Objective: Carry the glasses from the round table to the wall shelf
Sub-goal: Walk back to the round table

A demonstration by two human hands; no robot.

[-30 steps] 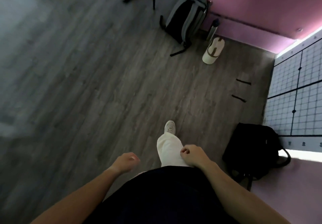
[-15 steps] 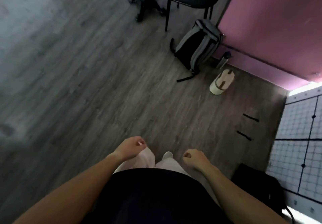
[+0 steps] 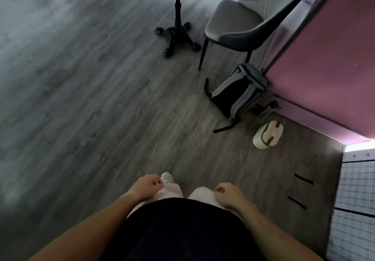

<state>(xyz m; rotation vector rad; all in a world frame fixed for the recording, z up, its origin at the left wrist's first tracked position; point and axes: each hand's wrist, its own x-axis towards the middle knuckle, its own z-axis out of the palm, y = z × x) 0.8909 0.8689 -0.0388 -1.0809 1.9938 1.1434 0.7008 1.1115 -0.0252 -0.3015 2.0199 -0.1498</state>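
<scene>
No glasses are in view, and neither the round table nor the wall shelf shows, so where they stand cannot be told from here. As a judgement only: glasses should be light, stiff, smooth enough to slip and easy to break, so each is best gripped around the body rather than by the rim. The left hand [image 3: 146, 186] is loosely curled, nearly a fist, and holds nothing; the right hand [image 3: 228, 193] is curled the same way, also empty. Both hang in front of the dark top, above pale trousers, with one white shoe [image 3: 167, 178] just beside the left hand. Beyond the shoe lies wooden floor [image 3: 91, 98]; further off stand a grey backpack [image 3: 239, 92], a chair [image 3: 233, 29] and a black wheeled stand [image 3: 178, 31].
</scene>
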